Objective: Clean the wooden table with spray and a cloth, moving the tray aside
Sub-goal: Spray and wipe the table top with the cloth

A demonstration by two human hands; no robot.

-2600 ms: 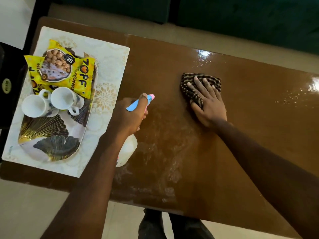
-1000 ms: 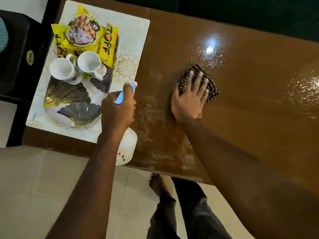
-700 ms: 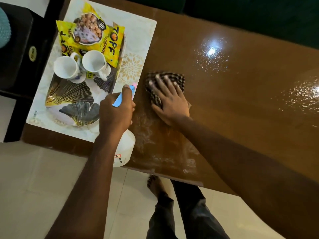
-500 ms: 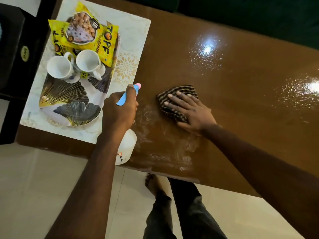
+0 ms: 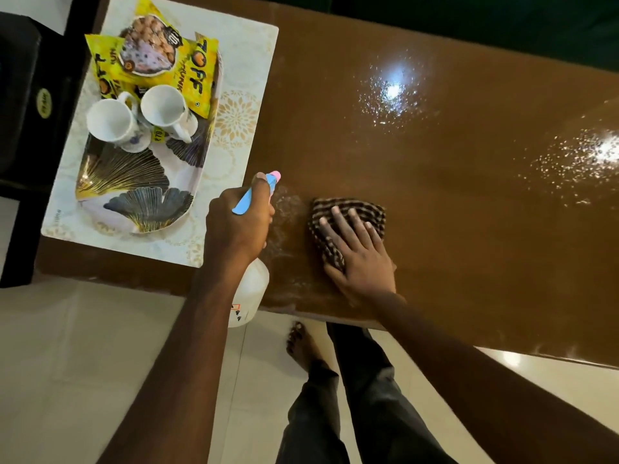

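My left hand (image 5: 236, 226) grips a white spray bottle (image 5: 248, 296) with a blue and pink nozzle, held above the near edge of the glossy brown wooden table (image 5: 452, 169). To its right, my right hand (image 5: 360, 252) presses flat on a brown striped cloth (image 5: 345, 212) lying on the tabletop. Whitish wet streaks lie on the wood between the two hands. The tray (image 5: 134, 182), patterned with gold and dark leaves, sits at the table's left end on a white placemat (image 5: 241, 78).
On the tray stand two white cups (image 5: 134, 115) and a yellow snack packet (image 5: 157, 65). A black piece of furniture (image 5: 23, 95) stands left of the table. Spray droplets glint at the table's far right (image 5: 576, 162). My legs and a bare foot (image 5: 301, 343) are on the tiled floor.
My right hand has swept the cloth left toward the tray, then back right and nearer the front edge. My left hand has kept holding the spray bottle in about the same place.
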